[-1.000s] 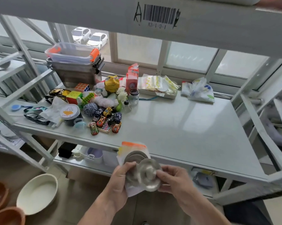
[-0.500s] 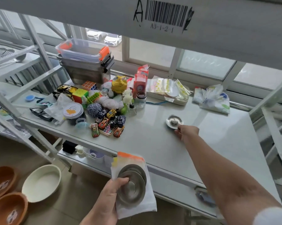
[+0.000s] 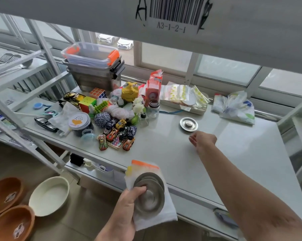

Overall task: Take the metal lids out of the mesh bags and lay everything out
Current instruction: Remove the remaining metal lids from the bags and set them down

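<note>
- The left hand [image 3: 125, 211] is holding a white mesh bag [image 3: 165, 214] just off the near edge of the desk [image 3: 242, 153], its grip closed, thumb pinning 2 stacked metal lids [image 3: 149, 195] against the cloth.
- The right hand [image 3: 201, 140] is hovering empty, fingers loosely open, just beside a third lid [image 3: 188, 124] lying flat toward the far edge of the desk.
- The lids are looking thin, stiff and light, with smooth polished faces likely to be slippery; pinching the rim or the raised centre knob is seeming safest.
- The bag is looking soft and limp, so it is probably needing support from underneath.
- Toy cars [image 3: 119, 134] are crowding the far left corner, well apart.
</note>
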`<state>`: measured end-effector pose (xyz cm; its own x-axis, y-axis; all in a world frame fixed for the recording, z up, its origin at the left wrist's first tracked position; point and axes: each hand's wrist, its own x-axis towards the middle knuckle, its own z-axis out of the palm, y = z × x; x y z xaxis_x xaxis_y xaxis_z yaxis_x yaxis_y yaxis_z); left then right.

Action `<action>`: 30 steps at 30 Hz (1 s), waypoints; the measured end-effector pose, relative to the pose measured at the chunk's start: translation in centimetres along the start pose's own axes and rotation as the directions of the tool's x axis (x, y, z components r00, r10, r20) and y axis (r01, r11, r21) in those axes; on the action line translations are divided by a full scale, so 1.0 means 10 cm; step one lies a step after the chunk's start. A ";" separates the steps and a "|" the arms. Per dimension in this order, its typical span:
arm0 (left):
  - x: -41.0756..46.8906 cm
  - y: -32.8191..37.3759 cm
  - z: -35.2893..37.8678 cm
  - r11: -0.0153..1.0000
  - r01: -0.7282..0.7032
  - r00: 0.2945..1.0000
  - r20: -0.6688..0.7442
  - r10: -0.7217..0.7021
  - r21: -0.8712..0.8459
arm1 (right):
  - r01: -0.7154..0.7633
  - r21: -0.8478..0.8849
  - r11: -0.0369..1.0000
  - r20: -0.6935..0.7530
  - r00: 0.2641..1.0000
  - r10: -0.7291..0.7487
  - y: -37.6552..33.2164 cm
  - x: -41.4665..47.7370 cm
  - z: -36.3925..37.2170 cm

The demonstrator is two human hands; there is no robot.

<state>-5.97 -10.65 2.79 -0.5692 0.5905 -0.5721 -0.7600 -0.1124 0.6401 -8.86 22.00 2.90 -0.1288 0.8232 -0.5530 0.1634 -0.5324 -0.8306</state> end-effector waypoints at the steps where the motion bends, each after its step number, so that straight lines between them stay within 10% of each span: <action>1: 0.00 0.01 0.03 1.000 0.001 1.000 -0.009 -0.001 0.021 | 0.035 0.001 0.999 0.103 0.994 -0.035 0.07 -0.23 -0.11; 6: -0.01 0.06 0.13 0.995 0.025 0.999 -0.022 -0.023 0.098 | 0.407 -0.233 0.883 0.621 0.761 -0.187 0.58 -1.54 -0.79; 13: -0.03 0.20 0.16 0.985 0.162 0.982 0.085 -0.166 0.059 | 0.612 -0.409 0.677 0.607 0.736 -0.299 0.97 -1.95 -0.94; 17: 0.07 0.23 0.12 0.982 0.163 0.987 -0.007 -0.163 0.096 | 0.553 -0.344 0.759 0.611 0.746 -0.266 0.96 -1.98 -0.89; 24: 0.14 0.29 -0.06 0.990 0.105 0.988 -0.126 -0.093 0.098 | 0.156 -0.091 0.984 0.197 0.971 -0.136 0.57 -1.02 -0.64; 30: 0.09 0.25 -0.07 0.989 0.111 0.986 -0.132 -0.098 0.100 | 0.054 -0.221 0.974 -0.075 0.995 -0.072 0.43 -0.28 -0.36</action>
<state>-8.55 -10.94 3.54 -0.5287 0.4877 -0.6947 -0.7834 0.0347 0.6206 -4.28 18.11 1.12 -0.0664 0.8719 -0.4852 0.3681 -0.4305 -0.8241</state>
